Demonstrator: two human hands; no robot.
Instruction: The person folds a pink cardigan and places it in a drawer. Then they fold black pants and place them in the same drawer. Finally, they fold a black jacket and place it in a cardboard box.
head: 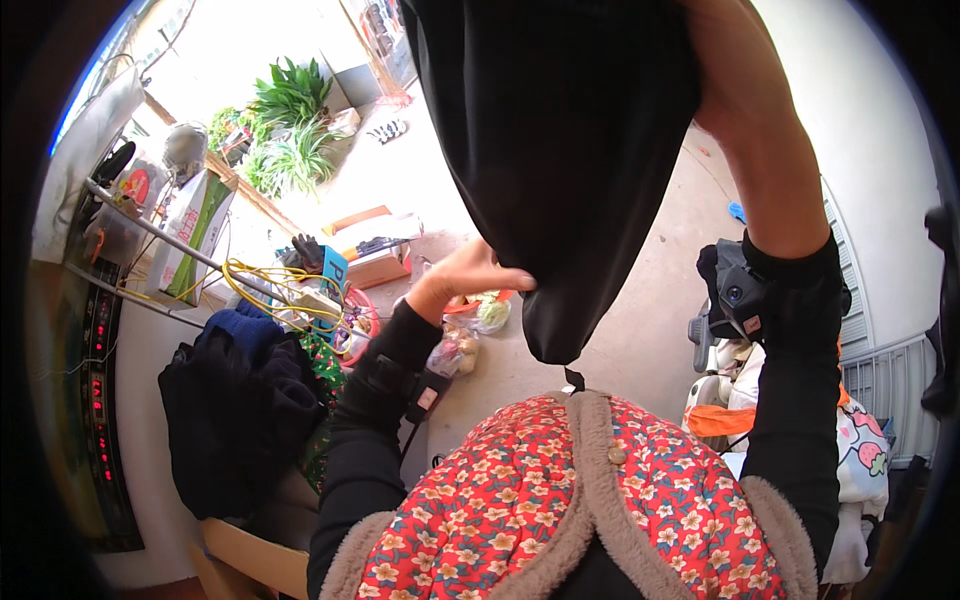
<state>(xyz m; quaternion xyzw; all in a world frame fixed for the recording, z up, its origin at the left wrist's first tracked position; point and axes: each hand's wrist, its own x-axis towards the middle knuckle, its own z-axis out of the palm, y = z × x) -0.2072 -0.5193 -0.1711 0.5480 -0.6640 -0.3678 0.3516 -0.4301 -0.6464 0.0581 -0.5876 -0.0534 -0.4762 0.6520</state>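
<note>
A large piece of smooth black cloth, perhaps a garment, hangs in front of me from the top of the view, with a narrow rounded lower end. My left hand is at its lower left edge; the thumb lies on the cloth and the fingers are hidden behind it. My right hand is raised high at the cloth's upper right side, and its fingers are hidden at the top edge of the view. A small dark strap shows just below the cloth's tip, above my red flowered vest.
At left, dark clothes are piled by a metal rack with yellow cable. Beyond stand an open cardboard box, bagged vegetables and green plants. At right are a printed bag and a metal railing.
</note>
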